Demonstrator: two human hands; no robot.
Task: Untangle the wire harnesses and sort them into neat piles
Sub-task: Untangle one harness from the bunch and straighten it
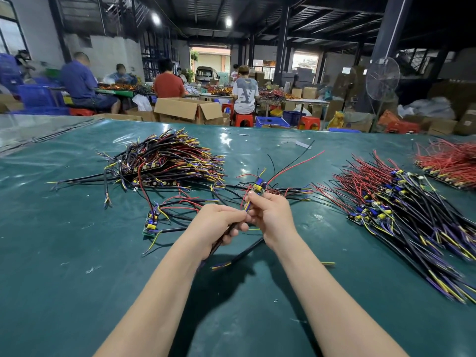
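Your fingers (253,200) hide where wires (247,206) meet cable (217,244). Just below the board (258,186), your right hand (270,217) pinches the wires; lower left, your left hand (219,222) grips the cable.

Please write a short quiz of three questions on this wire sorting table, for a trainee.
1. True or false: the left hand is empty.
2. The loose circuit board on the table lies: A) left of the hands, B) right of them, C) inside a cardboard box.
3. How many harness piles lie right of the right hand?
Key: 1 false, it grips a black cable; 2 A; 3 two, the mixed pile and the red pile.
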